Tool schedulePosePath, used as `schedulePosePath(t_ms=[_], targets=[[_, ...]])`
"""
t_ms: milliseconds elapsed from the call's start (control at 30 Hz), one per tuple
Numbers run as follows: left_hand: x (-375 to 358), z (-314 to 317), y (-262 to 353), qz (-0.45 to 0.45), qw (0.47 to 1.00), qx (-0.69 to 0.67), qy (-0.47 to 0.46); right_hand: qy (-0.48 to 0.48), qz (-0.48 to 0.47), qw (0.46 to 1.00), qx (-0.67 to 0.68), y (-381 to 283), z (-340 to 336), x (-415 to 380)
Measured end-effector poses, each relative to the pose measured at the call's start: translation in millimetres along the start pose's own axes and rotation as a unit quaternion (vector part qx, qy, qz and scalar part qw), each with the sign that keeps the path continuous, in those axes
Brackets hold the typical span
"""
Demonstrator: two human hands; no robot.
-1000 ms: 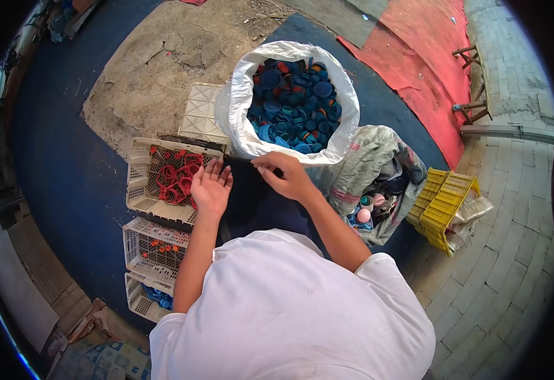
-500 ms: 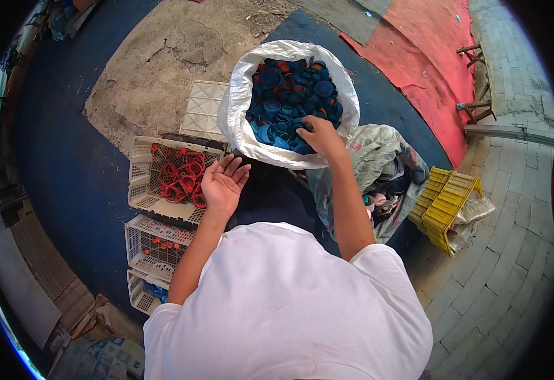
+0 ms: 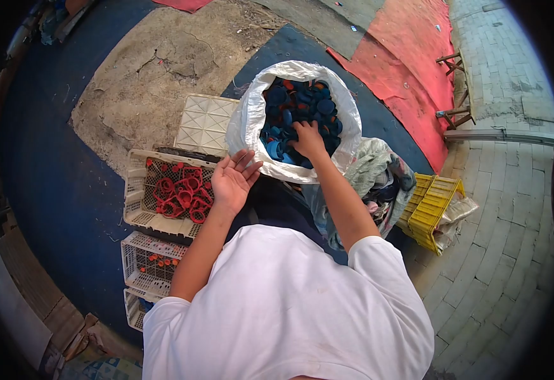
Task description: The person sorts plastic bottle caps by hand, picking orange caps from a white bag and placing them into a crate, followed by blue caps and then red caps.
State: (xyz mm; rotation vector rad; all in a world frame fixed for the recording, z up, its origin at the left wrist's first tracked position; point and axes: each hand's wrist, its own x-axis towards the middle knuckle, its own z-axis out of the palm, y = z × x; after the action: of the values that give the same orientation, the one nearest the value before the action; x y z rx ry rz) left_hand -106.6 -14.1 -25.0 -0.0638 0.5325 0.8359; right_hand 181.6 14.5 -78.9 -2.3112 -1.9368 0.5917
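A white woven sack [image 3: 245,130] stands open in front of me, full of blue plastic caps [image 3: 325,106] with a few orange-red ones among them. My right hand [image 3: 307,140] reaches inside it; the thumb and fingers are apart, touching the caps, and the fingertips are partly hidden. Close to those fingers a dark blue cap [image 3: 287,117] is tilted on edge. My left hand [image 3: 232,183] is palm up with spread fingers, holding nothing, beside the sack's near left rim. Left of that hand, a cream crate [image 3: 139,190] contains red plastic rings [image 3: 179,196].
Nearer me on the left are a crate of small orange pieces [image 3: 131,253] and another cream crate [image 3: 134,310]. A cream lattice crate [image 3: 207,123] lies behind. At right are a grey-green bag [image 3: 369,168], a yellow crate [image 3: 432,209] and a wooden stool [image 3: 457,117].
My right hand has gone deeper among the caps and slightly left. My left hand has moved right, closer to the sack rim, still palm up. The camera view has shifted a little.
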Motion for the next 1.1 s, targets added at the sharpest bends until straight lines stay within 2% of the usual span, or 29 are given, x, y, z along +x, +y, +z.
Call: schedulePosePath(t_ms=[300,400,500,600,700,833,933,1100], targets=[[4.0,-8.3,9.1,-0.056,0.998,0.024,-0.003,0.026,0.047,0.998,0.015,-12.6,-1.7,-17.6],[7.0,-4.7,16.9,-0.059,0.998,0.037,-0.007,0.071,0.032,0.993,0.084,-4.9,4.9,-27.6],[10.3,-2.6,22.4,-0.053,0.997,0.047,-0.014,0.082,0.077,0.978,0.175,-3.6,-2.4,-36.9],[16.2,1.4,24.8,-0.04,0.997,0.053,-0.024,0.151,0.072,0.97,0.178,-5.1,-11.4,-47.2],[18.1,7.4,26.7,-0.032,0.997,0.059,-0.032,0.168,0.108,0.949,0.246,-3.3,-18.5,-55.0],[20.8,15.7,24.7,-0.025,0.997,0.071,-0.032,0.179,0.189,0.879,0.4,-3.5,-17.7,-61.1],[18.6,30.6,19.8,-0.011,0.994,0.103,-0.035,0.201,0.172,0.857,0.443,-4.4,-26.4,-65.0],[24.1,57.4,-1.0,-0.005,0.986,0.151,-0.071,0.191,0.176,0.71,0.655,-8.1,-46.2,-72.6]])
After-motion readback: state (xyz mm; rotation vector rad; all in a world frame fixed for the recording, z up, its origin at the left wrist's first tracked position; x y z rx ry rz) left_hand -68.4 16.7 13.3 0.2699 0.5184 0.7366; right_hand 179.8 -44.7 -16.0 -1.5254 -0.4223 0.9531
